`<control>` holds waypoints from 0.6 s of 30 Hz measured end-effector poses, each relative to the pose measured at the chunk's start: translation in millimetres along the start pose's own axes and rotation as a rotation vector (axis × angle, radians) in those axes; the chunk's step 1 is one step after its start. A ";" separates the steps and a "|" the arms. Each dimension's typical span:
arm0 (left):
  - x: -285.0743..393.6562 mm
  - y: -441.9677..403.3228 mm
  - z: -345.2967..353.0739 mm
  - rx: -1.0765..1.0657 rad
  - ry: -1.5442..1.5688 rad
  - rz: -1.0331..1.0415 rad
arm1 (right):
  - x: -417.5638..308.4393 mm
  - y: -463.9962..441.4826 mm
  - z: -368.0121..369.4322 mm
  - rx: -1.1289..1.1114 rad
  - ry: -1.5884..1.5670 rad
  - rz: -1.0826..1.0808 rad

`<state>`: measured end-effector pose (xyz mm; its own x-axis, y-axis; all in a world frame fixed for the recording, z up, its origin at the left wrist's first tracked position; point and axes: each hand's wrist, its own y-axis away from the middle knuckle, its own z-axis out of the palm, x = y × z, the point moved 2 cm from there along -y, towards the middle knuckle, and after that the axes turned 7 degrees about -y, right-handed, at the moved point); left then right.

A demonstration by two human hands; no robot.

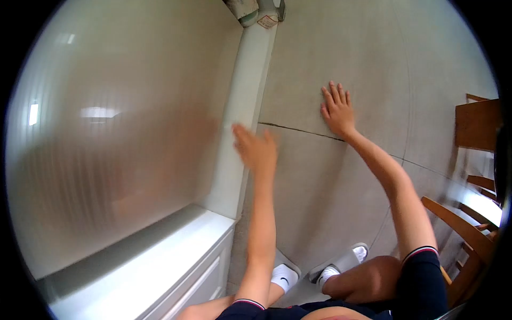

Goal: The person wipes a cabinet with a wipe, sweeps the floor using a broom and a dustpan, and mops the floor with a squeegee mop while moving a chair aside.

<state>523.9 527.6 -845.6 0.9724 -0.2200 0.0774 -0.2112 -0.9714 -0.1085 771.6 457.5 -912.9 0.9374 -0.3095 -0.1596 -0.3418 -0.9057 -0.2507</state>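
Note:
My left hand (257, 148) is slightly smeared by motion, with its thumb apart from the fingers and nothing held. It appears in front of the pale upright frame (248, 69) beside a large frosted panel (133, 160); whether it touches the frame I cannot tell. Further right, my right hand (339, 112) is spread with its palm down and holds nothing. Beneath it in view is the grey tiled floor (330, 176), though contact with the floor is unclear.
A white ledge (160, 261) with a panelled front lies at lower left. Wooden chairs (464, 226) and a brown wooden piece (474, 125) stand at right. A partly seen object with a label (268, 21) sits at the top. My feet wear grey slippers (341, 261).

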 end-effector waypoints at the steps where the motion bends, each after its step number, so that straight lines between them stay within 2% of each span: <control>1: -13.7 22.3 -7.6 -0.014 -0.001 -0.106 | -0.2 0.9 -0.7 0.023 -0.030 0.013; 3: -42.9 63.8 -12.4 -0.029 -0.152 -0.220 | 2.7 5.8 4.8 0.024 -0.055 0.043; 7: -64.0 98.9 -14.1 -0.083 -0.193 -0.323 | -6.7 30.7 -10.5 0.035 -0.057 0.052; 10: -51.8 80.8 -8.6 0.047 -0.077 -0.115 | 0.4 46.6 -10.6 0.010 -0.067 0.026; 13: -21.1 22.2 17.8 0.113 0.037 0.064 | 0.7 68.1 -18.5 -0.016 -0.152 -0.013; 15: 16.6 -22.5 8.9 0.156 0.100 0.270 | -2.8 83.6 -32.6 -0.099 -0.153 -0.010; 17: 26.7 -80.5 42.2 0.372 -0.106 0.457 | -10.4 100.1 -41.9 -0.138 -0.140 0.019; 18: 28.0 -102.1 43.1 0.370 -0.059 0.462 | -15.3 108.6 -46.2 -0.174 -0.127 0.053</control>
<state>577.0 624.4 -875.1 0.7938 -0.5974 -0.1140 -0.5758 -0.6779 -0.4570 723.2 350.6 -893.6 0.8985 -0.3293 -0.2904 -0.3635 -0.9288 -0.0715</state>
